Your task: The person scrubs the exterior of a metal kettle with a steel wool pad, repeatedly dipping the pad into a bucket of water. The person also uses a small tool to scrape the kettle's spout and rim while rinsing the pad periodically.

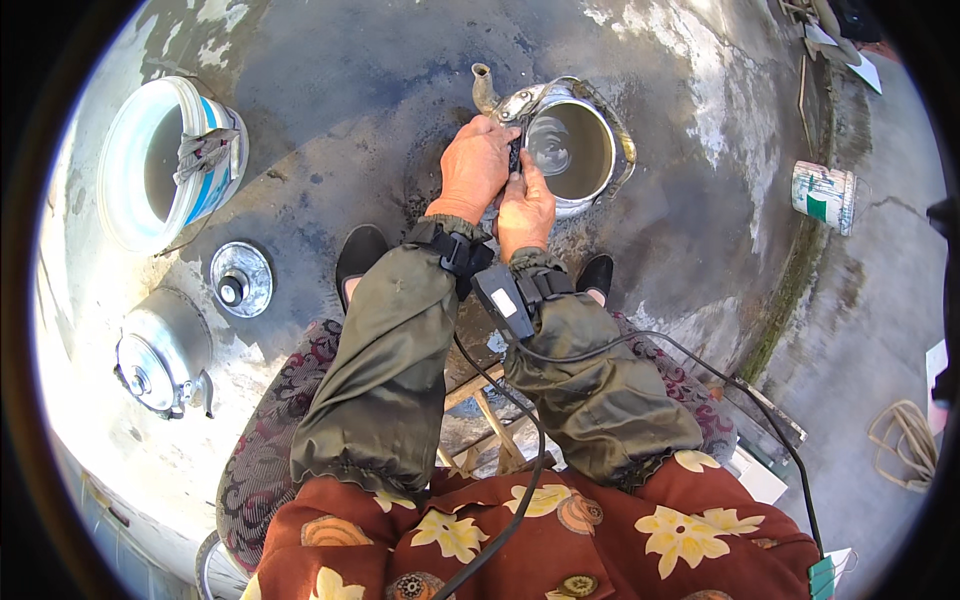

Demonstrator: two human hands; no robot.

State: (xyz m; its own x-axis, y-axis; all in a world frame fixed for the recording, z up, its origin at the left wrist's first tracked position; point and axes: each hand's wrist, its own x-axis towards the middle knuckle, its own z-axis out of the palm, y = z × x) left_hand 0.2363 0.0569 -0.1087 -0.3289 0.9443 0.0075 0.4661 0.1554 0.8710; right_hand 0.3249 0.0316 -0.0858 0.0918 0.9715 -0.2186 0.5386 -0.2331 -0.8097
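A metal kettle [588, 205] stands lidless between my feet, its curved spout [485, 92] pointing to the far left. Its pale grey inside shows, with a round shiny patch. A bent metal band [625, 155] runs along the kettle's right side. My left hand [474, 168] is closed at the kettle's left rim, below the spout. Close beside it, my right hand [526, 208] is closed too, thumb pointing up. Between their fingers is a narrow dark strip [515, 155]; I cannot tell whether it is part of the kettle. The fingers underneath are hidden.
At left stands a white bucket [112, 185] with a grey cloth [205, 155] over its rim. Below it lie a kettle lid [241, 279] and a second, lidded kettle [180, 335]. A paint-stained tub [823, 197] lies right. A black cable [660, 337] crosses my lap.
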